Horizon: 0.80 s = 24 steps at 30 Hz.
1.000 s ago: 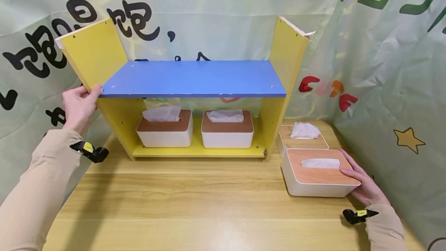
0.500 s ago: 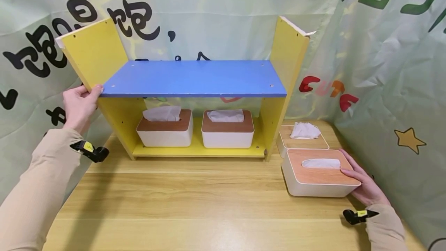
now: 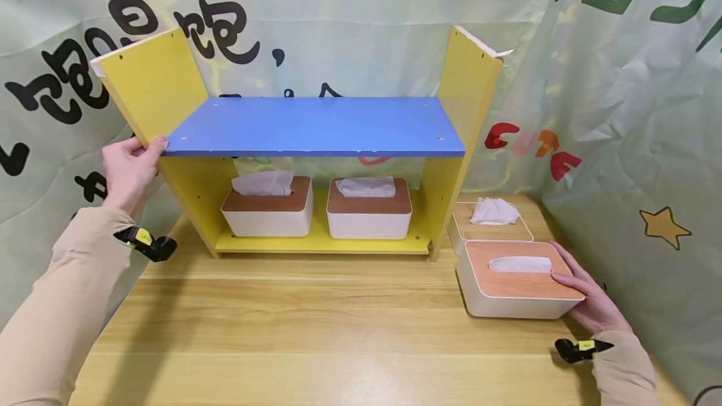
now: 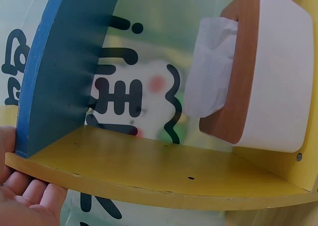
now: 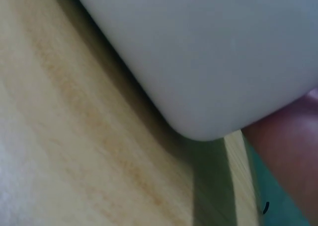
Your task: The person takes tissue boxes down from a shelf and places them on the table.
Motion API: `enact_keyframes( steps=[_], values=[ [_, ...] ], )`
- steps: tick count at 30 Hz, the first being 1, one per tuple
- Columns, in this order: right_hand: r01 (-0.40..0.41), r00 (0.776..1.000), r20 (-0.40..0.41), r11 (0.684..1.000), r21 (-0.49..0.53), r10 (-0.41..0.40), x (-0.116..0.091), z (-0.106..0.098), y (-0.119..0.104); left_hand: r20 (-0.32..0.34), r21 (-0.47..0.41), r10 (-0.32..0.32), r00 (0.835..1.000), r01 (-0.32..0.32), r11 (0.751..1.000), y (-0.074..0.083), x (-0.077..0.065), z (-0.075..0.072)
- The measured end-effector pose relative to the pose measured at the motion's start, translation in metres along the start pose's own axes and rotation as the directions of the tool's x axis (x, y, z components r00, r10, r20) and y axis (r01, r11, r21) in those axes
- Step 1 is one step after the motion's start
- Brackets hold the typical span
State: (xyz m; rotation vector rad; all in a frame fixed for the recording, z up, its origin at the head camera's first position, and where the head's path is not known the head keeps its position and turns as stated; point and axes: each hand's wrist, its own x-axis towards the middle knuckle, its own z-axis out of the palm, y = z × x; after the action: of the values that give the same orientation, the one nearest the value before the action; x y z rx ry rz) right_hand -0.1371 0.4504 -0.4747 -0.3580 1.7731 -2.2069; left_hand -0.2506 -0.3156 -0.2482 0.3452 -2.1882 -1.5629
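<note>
At the left of the head view, my left hand (image 3: 130, 171) grips the left side panel of a yellow and blue shelf unit (image 3: 316, 125), thumb at the corner of the blue board. In the left wrist view, its fingers (image 4: 34, 192) curl under the panel's edge. My right hand (image 3: 596, 306) holds the right end of a white tissue box (image 3: 516, 307) with a wooden lid, thumb over the lid's edge. This box sits at the front right of the shelf unit. The right wrist view shows its rounded white corner (image 5: 198, 107) close above the wood surface.
Two more tissue boxes, left (image 3: 271, 223) and right (image 3: 369, 225), stand side by side on the shelf's yellow lower board. Another tissue box (image 3: 465, 230) is behind the held one. A printed cloth (image 3: 350, 30) hangs behind and at both sides of the wooden table (image 3: 271, 324).
</note>
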Motion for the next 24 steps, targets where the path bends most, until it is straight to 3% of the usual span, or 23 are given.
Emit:
enact_keyframes(
  steps=[14,24],
  values=[
    [-0.018,0.997,-0.077,0.996,-0.090,0.011,-0.002,-0.004,0.001,-0.004,0.002,0.018,1.000,-0.018,1.000,0.000,-0.001,-0.001],
    [0.046,0.988,-0.138,0.982,-0.183,-0.072,-0.004,0.006,-0.007,-0.005,0.039,0.026,1.000,-0.026,0.999,-0.002,0.002,0.000]
  ],
)
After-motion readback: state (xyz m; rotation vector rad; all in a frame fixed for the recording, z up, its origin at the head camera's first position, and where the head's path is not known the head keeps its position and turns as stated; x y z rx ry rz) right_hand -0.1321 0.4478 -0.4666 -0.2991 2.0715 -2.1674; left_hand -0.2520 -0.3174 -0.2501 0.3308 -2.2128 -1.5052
